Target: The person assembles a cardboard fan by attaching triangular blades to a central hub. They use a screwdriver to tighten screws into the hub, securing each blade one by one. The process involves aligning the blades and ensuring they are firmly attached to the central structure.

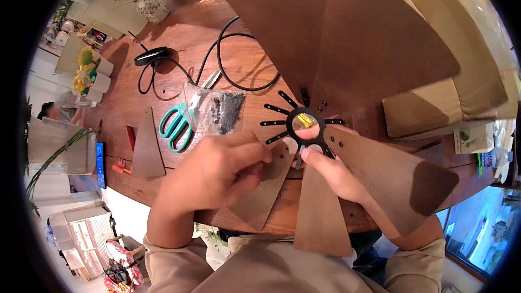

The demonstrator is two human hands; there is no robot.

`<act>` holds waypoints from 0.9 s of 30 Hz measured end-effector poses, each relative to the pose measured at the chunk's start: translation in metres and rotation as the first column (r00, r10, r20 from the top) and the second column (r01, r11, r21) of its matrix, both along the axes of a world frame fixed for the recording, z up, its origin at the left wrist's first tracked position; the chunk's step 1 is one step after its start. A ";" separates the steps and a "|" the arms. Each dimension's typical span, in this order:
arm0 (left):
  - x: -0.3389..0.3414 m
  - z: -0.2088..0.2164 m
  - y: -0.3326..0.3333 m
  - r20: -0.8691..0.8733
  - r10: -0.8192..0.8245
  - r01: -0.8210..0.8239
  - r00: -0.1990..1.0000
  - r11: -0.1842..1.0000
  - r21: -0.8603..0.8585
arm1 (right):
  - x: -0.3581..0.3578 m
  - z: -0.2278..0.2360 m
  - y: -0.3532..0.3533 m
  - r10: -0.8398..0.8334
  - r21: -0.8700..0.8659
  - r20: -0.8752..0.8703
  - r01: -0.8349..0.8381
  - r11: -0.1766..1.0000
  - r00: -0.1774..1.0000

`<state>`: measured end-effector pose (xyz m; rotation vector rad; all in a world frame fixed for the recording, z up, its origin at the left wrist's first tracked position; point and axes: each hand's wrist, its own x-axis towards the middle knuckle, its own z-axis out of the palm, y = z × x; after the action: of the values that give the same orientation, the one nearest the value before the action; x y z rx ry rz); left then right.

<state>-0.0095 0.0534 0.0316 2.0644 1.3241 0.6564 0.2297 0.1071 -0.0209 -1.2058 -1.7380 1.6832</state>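
My right hand [339,176] grips a black ring hub [320,129] with perforated arms radiating from it, its thumb on a lower arm. A small yellow piece [306,121] shows in the ring's opening. My left hand [217,171] is closed beside the hub, fingertips pinched; whatever is in them is hidden. Below the hub, a brown wedge panel [323,214] points toward me. Another wedge panel [388,176] extends right of it, with dark dots near its narrow end. A third wedge panel [263,195] lies partly behind my left hand. I cannot tell which panels are fastened.
A clear bag of small black parts [229,109] lies near teal-handled scissors [178,127]. A large brown panel [347,27] and a cardboard box [429,108] occupy the far right. A black cable [220,43] loops behind; one wedge panel [147,149] rests left.
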 end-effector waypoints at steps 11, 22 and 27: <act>0.000 0.006 -0.013 -0.394 -0.185 0.237 0.900 0.967 0.088 | 0.000 0.009 0.002 0.040 -0.082 -0.042 -0.043 0.996 0.998; 0.005 0.002 -0.013 -0.078 0.070 -0.065 0.995 0.996 0.057 | 0.003 0.001 0.001 0.051 0.070 -0.025 -0.049 0.996 0.998; 0.021 -0.006 -0.005 -0.039 0.117 -0.111 0.992 0.986 0.126 | -0.002 0.001 0.001 -0.034 0.004 -0.111 0.034 0.999 0.993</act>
<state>0.0110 0.0489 0.0253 2.1247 1.4706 0.7617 0.2275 0.1080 -0.0199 -1.1110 -1.6461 1.6910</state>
